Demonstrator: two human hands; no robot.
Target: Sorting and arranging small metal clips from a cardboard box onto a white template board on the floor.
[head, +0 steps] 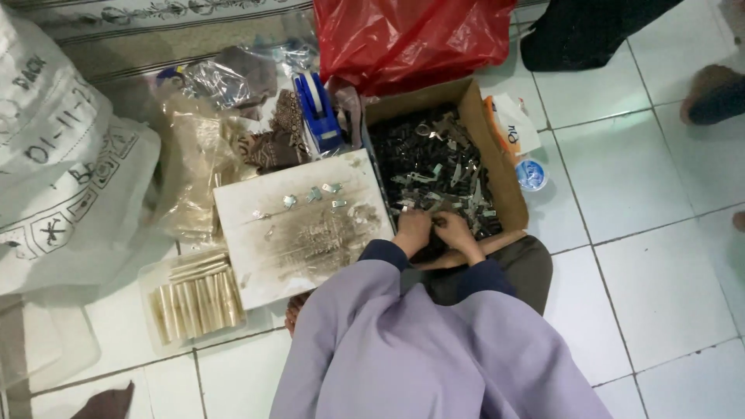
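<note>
white floor tiles (644, 256) fill most of the frame, and i'm looking down past a lilac sleeve at a person seated on them. right of centre sits an open cardboard box (504, 174) heaped with small dark and silvery metal pieces (438, 167). both hands are down at the near edge of that heap, close together and almost touching: the left hand (413, 230) is curled with fingers bent inward, and the right hand (454, 231) is curled beside it. i judge they are pinching or working one of the small pieces between them, but the piece itself is too small to make out, and i cannot tell exactly what either hand grips. left of the box, at centre frame, lies a smudged white board (299, 225) with a short row of little silvery clips (312, 195) near its upper edge, well apart from the hands. as far as this shows, only a handful of pieces have been set out on the board while the box is still nearly full, so i'd say the work is at an early stage with most of it left. lower left holds a clear plastic tray (155, 275) of pale rolled tubes (195, 302). above the board are a blue tape dispenser (318, 109) and crumpled clear bags (217, 81); a red plastic bag (403, 35) is at top centre, a big white sack (62, 155) at far left.
</note>
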